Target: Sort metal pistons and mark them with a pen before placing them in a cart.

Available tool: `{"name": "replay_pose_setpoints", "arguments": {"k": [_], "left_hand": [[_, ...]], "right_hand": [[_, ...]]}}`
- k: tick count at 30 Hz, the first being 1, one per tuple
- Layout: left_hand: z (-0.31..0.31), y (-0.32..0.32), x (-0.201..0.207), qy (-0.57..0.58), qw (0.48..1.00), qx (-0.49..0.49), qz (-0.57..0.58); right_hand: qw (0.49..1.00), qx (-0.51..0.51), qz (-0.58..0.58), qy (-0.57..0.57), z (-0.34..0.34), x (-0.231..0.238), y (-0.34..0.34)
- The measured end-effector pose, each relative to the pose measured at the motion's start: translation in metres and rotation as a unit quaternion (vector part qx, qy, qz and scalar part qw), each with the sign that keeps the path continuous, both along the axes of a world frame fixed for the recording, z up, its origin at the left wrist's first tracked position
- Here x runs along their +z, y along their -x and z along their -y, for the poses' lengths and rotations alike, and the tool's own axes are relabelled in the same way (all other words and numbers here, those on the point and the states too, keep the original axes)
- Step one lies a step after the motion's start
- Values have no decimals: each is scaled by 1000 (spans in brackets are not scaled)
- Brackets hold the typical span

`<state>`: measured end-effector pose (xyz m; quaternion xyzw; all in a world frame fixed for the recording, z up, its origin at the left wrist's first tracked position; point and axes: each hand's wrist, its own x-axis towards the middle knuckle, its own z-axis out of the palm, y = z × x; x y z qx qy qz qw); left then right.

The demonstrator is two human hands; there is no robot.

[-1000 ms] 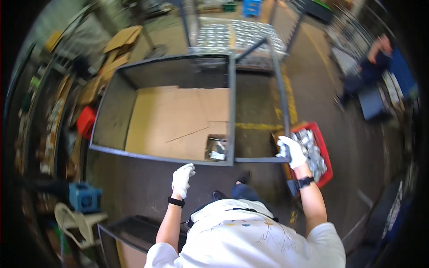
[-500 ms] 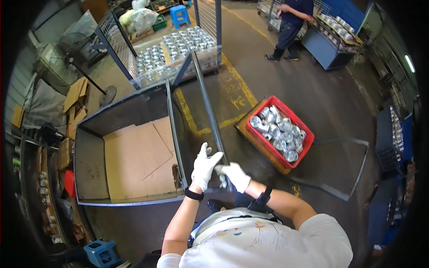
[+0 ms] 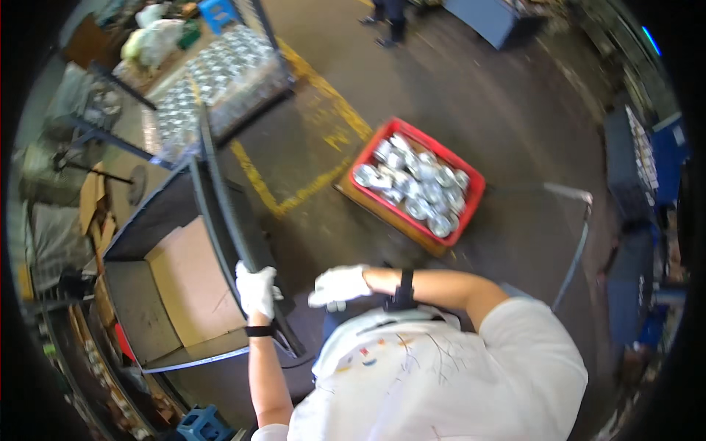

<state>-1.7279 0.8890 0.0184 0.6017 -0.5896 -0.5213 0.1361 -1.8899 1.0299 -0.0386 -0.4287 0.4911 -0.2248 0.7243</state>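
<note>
My left hand (image 3: 255, 289), in a white glove, is closed around a long dark metal bar (image 3: 224, 195). The bar slants along the right side of an open grey metal bin (image 3: 143, 309) whose floor is lined with cardboard (image 3: 189, 283). My right hand (image 3: 340, 286), also gloved, is off the bar in front of my waist. Its fingers point left, loosely stretched and slightly blurred, with nothing visible in them. Ahead of it on the right stands a red crate (image 3: 471, 202) of shiny metal cylindrical parts (image 3: 419, 187).
The crate rests on a brownish low base (image 3: 353, 192). A bent metal frame handle (image 3: 577, 246) lies to its right. A cage pallet of metal parts (image 3: 213, 81) stands far left, by yellow floor lines (image 3: 323, 77). A person (image 3: 390, 18) stands beyond; a blue stool (image 3: 202, 425) is near left.
My right hand has come off the bar. My left hand has moved left and closed on it, and the bar now lies closer along the bin. The view has shifted.
</note>
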Motion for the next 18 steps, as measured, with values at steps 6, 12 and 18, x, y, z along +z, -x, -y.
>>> {"name": "replay_pose_setpoints", "arguments": {"k": [6, 12, 18], "left_hand": [[1, 20, 0, -34, 999, 10, -25], [-6, 22, -4, 1, 1000, 2, -9], [2, 25, -18, -11, 999, -19, -23]], "right_hand": [[911, -373, -177, -11, -124, -49, 143], [494, -367, -732, -292, -323, 12, 222], [277, -466, -634, -552, -509, 43, 175]]}}
